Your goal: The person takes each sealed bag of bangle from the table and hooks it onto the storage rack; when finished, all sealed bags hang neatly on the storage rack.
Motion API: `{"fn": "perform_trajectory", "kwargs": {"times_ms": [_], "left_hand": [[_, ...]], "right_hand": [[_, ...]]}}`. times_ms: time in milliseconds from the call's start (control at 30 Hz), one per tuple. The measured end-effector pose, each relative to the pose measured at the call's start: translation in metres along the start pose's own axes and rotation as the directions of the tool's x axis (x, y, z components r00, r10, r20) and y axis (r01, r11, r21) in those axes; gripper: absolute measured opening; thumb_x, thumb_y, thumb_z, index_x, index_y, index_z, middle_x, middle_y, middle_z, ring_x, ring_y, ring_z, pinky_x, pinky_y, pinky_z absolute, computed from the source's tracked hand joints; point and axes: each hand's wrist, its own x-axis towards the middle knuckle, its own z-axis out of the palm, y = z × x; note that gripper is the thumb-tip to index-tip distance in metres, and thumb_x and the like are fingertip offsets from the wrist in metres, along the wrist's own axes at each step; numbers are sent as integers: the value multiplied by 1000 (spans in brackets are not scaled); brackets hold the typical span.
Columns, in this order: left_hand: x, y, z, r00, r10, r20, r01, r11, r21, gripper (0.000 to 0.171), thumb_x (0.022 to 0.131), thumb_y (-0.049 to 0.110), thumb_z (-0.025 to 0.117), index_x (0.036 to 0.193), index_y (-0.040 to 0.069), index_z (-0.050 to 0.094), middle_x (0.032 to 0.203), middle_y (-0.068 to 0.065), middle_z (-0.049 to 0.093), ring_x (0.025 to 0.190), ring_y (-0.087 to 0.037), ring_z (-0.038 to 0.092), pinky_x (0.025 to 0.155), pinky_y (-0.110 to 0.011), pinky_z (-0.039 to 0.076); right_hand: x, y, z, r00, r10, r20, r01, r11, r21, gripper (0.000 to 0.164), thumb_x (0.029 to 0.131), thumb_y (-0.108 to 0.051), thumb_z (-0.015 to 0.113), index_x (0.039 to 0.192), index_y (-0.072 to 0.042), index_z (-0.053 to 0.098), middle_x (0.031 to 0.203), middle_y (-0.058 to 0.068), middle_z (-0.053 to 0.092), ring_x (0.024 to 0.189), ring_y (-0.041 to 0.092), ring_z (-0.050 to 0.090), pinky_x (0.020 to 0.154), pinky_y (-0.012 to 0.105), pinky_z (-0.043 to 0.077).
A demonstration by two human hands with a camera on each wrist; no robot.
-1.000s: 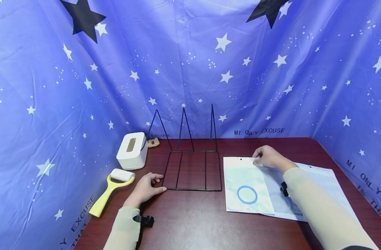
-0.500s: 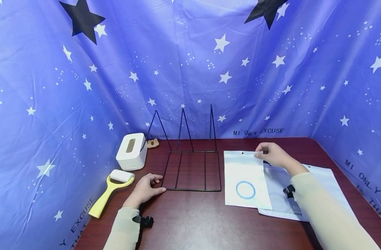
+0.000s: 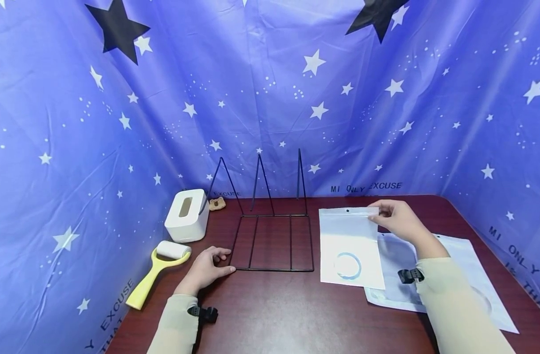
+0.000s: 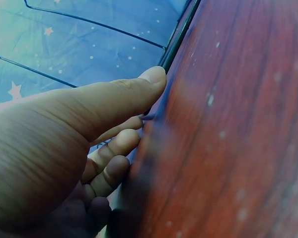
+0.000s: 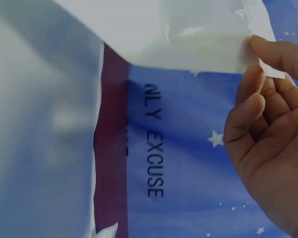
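Note:
In the head view, my left hand (image 3: 205,268) grips the front left corner of a black wire rack (image 3: 274,270). The left wrist view has the thumb (image 4: 151,78) on a dark rod, with the other fingers curled below it. My right hand (image 3: 398,221) pinches the top right corner of a white zip bag (image 3: 347,233) marked with a blue ring. That bag hangs just right of the rack, tilted up. Under and beside it lies a larger pale bag (image 3: 466,268). In the right wrist view, thumb and forefinger hold the white bag's edge (image 5: 203,54).
A white tissue box (image 3: 188,216) stands behind the left hand, with a small tan biscuit-like piece (image 3: 217,203) beside it. A yellow-handled lint roller (image 3: 148,282) lies at the left. Blue starred cloth (image 3: 270,88) encloses the dark red table (image 3: 270,314).
My right hand has lifted the zip bag's top edge up and away from me, uncovering more of the larger bag. The left hand and the rack have stayed put.

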Motion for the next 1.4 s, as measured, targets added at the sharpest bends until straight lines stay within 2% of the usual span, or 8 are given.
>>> {"fn": "perform_trajectory", "kwargs": {"times_ms": [200,433,667,800,1000,1400], "left_hand": [[0,-4,2,1000,0,0,0,1000,-4,46,80,27,94,120,15,77,97,6,64,92,-15,58,84,-39,51],[2,-6,2,1000,-6,-4,6,1000,-4,45,79,26,95,119,18,77,96,8,63,92,-15,58,86,-40,50],[2,-5,2,1000,-10,7,11,1000,-8,45,79,26,95,120,18,77,96,8,63,93,-14,58,87,-40,50],[2,-4,0,1000,13,2,-13,1000,-28,45,79,26,95,120,17,77,97,8,63,93,-15,58,87,-41,50],[0,-6,0,1000,25,7,-25,999,-28,47,79,29,95,121,17,77,98,8,63,93,-14,58,86,-40,51],[0,-4,-1,1000,23,4,-23,999,-35,45,79,27,95,119,18,77,96,8,63,91,-14,57,84,-39,50]], "right_hand": [[-5,-13,4,997,-39,-69,41,999,24,13,97,-22,78,102,-10,76,72,4,59,60,14,49,52,30,42],[-13,-22,0,996,-12,-91,16,999,51,21,97,-30,79,94,-11,72,67,5,54,56,16,47,49,31,40],[-20,-28,-9,995,-28,-91,33,998,55,22,98,-33,77,94,-12,72,69,9,56,58,19,48,49,33,42],[-23,-32,-13,993,-51,-104,57,997,51,22,99,-33,75,92,-12,71,71,10,59,59,20,49,50,32,42],[-27,-48,-22,988,-58,-141,65,997,46,20,99,-30,76,89,-13,71,71,9,60,59,21,49,50,33,41],[-38,-65,-33,985,-51,-165,70,991,113,12,96,-24,79,99,-12,77,80,8,68,67,18,55,58,31,46]]}}
